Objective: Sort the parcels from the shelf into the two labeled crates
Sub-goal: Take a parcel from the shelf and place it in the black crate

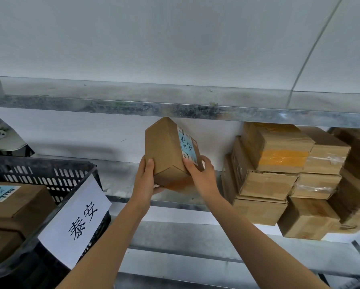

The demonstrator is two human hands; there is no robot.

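Headroom is tight: the cardboard parcel [166, 151] has its far upper end just under the upper shelf's metal edge [175, 109]. Bare lower shelf [120, 174] lies left of it, short of the black crate [49, 174]; stacked parcels [279, 174] crowd the right. The left hand [146, 180] and right hand [200, 174] grip its near end, fingers curled round it. Its long axis tilts up and away, with the blue label [188, 148] facing right.

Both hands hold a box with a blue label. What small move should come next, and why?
Probably swing the box left and down toward the black crate. The left hand and right hand grip it, and its blue label seems to show the same characters as the crate's paper sign.
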